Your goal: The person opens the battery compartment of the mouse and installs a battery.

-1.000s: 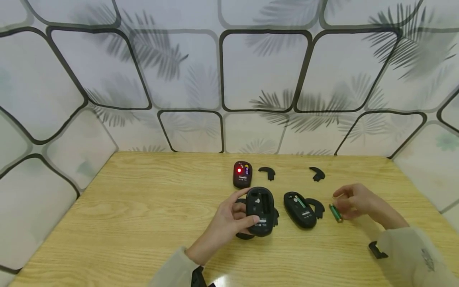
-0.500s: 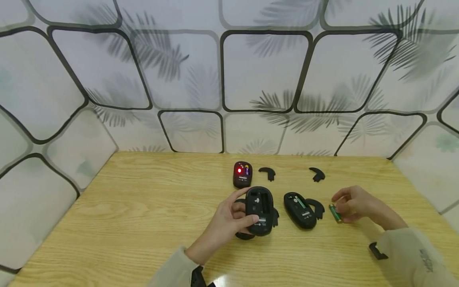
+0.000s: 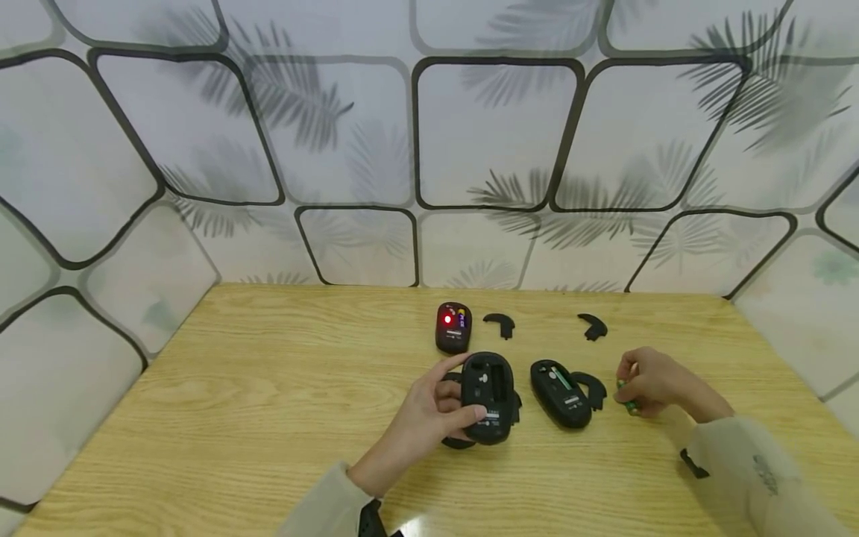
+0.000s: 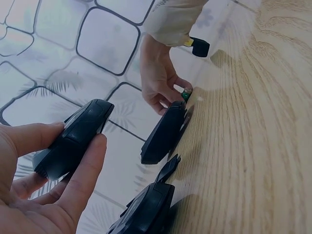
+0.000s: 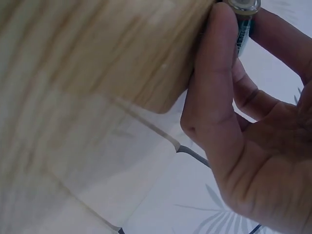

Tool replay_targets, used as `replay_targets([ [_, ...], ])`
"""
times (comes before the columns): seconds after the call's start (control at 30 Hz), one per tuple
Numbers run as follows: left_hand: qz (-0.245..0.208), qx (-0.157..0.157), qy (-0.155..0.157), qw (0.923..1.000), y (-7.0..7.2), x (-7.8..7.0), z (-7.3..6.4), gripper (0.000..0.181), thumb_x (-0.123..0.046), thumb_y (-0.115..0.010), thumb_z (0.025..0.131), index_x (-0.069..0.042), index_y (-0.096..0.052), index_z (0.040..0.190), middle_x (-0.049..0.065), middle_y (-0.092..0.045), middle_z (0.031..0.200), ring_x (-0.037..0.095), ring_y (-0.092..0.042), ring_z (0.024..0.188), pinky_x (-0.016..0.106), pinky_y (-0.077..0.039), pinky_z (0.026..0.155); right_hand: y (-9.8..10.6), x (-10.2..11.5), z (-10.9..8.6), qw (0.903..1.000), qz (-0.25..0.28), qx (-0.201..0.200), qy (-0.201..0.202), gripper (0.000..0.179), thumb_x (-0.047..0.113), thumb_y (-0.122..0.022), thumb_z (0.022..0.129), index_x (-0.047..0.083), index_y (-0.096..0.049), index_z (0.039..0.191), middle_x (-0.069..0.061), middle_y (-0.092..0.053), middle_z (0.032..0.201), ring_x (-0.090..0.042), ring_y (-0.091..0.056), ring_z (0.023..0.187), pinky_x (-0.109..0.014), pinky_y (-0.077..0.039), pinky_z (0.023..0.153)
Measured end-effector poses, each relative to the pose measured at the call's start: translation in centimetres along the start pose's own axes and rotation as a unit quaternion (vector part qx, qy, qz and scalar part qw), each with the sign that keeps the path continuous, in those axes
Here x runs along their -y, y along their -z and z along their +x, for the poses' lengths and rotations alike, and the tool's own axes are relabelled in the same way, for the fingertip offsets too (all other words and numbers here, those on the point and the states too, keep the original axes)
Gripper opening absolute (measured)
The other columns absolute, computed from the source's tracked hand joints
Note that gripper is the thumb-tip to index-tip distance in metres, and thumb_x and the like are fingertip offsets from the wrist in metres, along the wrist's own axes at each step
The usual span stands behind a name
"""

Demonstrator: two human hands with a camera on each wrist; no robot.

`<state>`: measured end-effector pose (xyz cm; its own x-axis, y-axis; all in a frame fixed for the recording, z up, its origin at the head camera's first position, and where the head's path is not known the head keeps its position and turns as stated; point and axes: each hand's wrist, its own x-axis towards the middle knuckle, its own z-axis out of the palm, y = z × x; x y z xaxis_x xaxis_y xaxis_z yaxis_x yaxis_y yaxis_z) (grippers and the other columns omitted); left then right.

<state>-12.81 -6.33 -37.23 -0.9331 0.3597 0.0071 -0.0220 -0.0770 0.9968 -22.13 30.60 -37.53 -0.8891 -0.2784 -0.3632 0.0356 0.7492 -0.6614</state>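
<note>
Change vs. 1 s ago: the right hand (image 3: pixel 654 384) has been closing over the green battery (image 3: pixel 629 405). Earlier the fingers were hovering above it w/ the battery lying in plain sight on the table (image 3: pixel 268 388); now thumb and fingers are pinching it, and only a green sliver is showing at the fingertips in the head view. Right wrist view is confirming the grip: the battery (image 5: pixel 242 22) is sitting between the thumb and a finger, metal end cap facing out. Judgement: pickup is about done; the cell is probably ready to lift.

The left hand (image 3: pixel 429 410) is gripping an upturned black mouse (image 3: pixel 488 395), thumb on one side, fingers on the other, its open battery bay facing up and looking empty. It has barely moved over the same interval. Left wrist view is showing this mouse (image 4: pixel 73 139) raised off the wood.

Clearances:
- Second mouse (image 3: pixel 560 393), also upturned, is lying between the two hands w/ a green cell already seated in it; a loose cover (image 3: pixel 592 388) is touching its right side, just beside the right hand.
- Third mouse (image 3: pixel 453 327), red LED lit, is sitting behind the held one, near it.
- Two more covers (image 3: pixel 499 324) (image 3: pixel 593 326) are lying toward the back wall, well apart from the hands.
- Left half and front edge of the table are offering open room.
</note>
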Motion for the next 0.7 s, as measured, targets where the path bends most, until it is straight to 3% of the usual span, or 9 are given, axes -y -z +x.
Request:
replay_targets([
  [0.13, -0.002, 0.0, 0.0, 1.0, 0.0, 0.0, 0.0, 0.073, 0.006, -0.071, 0.09, 0.0, -0.037, 0.154, 0.013, -0.069, 0.099, 0.029, -0.072, 0.091, 0.039, -0.064, 0.068, 0.1, 0.1, -0.1, 1.0, 0.006, 0.003, -0.005, 0.018, -0.002, -0.073, 0.086, -0.001, -0.054, 0.087, -0.008, -0.057, 0.075, -0.017, -0.059, 0.058, -0.031, -0.058, 0.051],
  [0.37, -0.012, -0.001, 0.001, 0.9999, -0.1, 0.0, 0.0, 0.073, 0.007, -0.07, 0.09, 0.0, -0.036, 0.154, 0.012, -0.069, 0.098, 0.028, -0.072, 0.09, 0.039, -0.064, 0.069, 0.6, -0.4, -0.6, 0.9964, 0.083, 0.006, 0.013, 0.012, -0.004, -0.065, 0.093, -0.01, -0.057, 0.099, -0.006, -0.055, 0.079, -0.017, -0.061, 0.068, -0.033, -0.062, 0.059],
  [0.7, -0.014, -0.004, 0.0, 0.9999, 0.0, 0.0, -0.1, 0.072, 0.008, -0.07, 0.09, -0.001, -0.037, 0.154, 0.012, -0.069, 0.098, 0.029, -0.072, 0.091, 0.039, -0.064, 0.069, 1.0, 1.6, -1.5, 0.9839, 0.162, -0.043, 0.063, 0.029, 0.0, -0.061, 0.099, -0.017, -0.049, 0.119, -0.01, -0.058, 0.096, -0.018, -0.066, 0.081, -0.041, -0.064, 0.075],
])
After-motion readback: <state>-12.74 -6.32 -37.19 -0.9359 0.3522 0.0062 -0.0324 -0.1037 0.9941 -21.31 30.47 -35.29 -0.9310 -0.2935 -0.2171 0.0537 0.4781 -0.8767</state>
